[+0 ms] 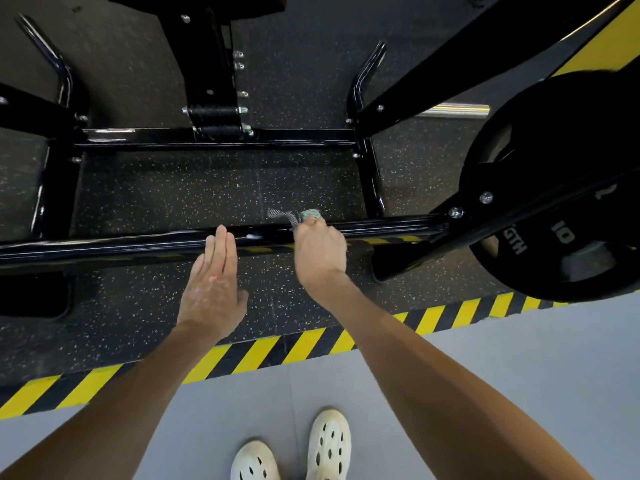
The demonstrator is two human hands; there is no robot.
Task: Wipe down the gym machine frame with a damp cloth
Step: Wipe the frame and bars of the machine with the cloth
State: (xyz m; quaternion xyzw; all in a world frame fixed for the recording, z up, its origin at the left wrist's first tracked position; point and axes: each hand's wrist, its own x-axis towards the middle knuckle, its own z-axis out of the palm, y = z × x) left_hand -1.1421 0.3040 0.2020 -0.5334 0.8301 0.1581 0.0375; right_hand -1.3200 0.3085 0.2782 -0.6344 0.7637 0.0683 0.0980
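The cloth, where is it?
In the head view, just right of centre, the cloth is bunched in the right hand against the near black bar.

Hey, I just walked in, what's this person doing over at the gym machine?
A person stands at the machine, looking down at its frame. Their right hand holds a bunched cloth against the top of the long black bar nearest them, as if wiping it. The left hand is flat with straight fingers, its tips at the same bar; whether they touch it is unclear. A weight plate hangs off to the right.
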